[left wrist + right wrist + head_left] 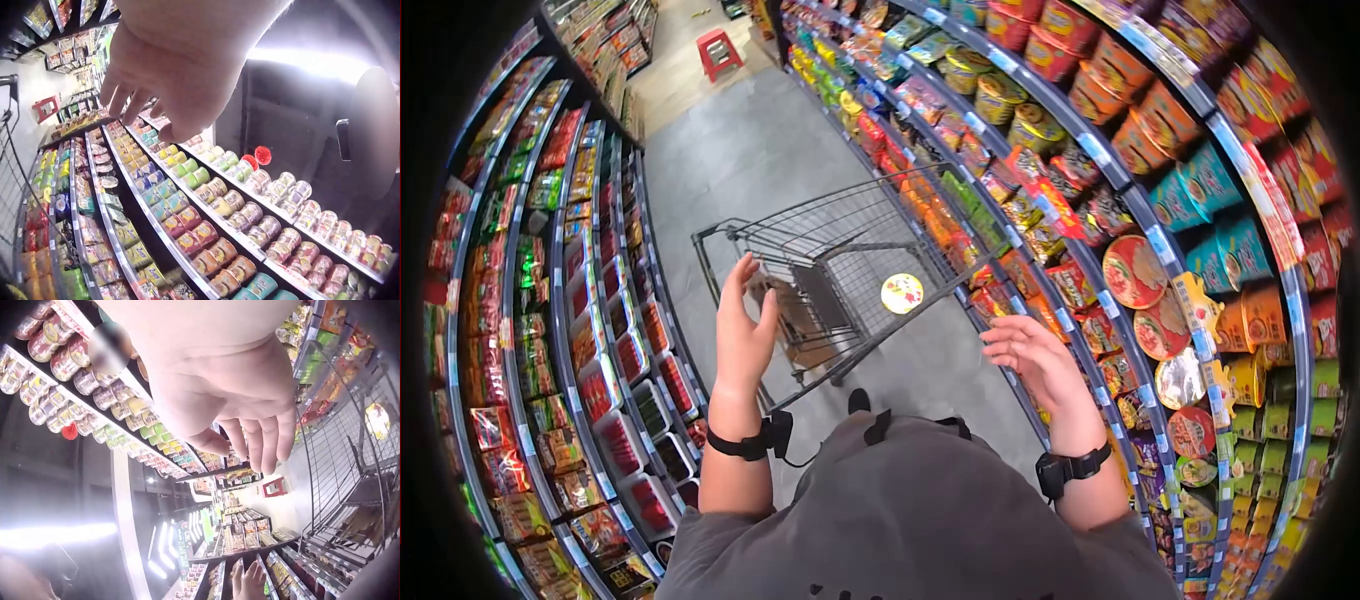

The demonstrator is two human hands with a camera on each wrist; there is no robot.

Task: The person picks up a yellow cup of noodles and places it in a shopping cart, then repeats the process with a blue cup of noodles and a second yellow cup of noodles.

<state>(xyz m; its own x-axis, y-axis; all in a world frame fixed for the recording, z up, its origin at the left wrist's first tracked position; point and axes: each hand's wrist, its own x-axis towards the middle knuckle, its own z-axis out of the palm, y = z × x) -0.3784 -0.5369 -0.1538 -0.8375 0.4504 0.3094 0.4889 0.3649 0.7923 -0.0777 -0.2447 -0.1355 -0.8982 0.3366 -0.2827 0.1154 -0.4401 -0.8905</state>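
Both hands are raised over a shopping cart, apart from each other, with nothing in them. The left hand (745, 325) is above the cart's near left side, its fingers loosely extended. To the right, the right hand (1035, 362) hangs in the air between the cart and the right shelves, fingers slightly bent. In the wire shopping cart (850, 215) lies a round tub (902, 293) with a pale, yellow-edged lid and red and green print. Both wrist views show the left hand (178, 75) and the right hand (231, 394) with bare palms.
Shelves of instant noodle tubs and bowls (1135, 270) line the right side. Shelves of packaged snacks (550, 250) run along the left. Down the grey aisle floor (740, 130) stands a red stool (719, 54). A brown panel (790, 310) shows at the cart's near end.
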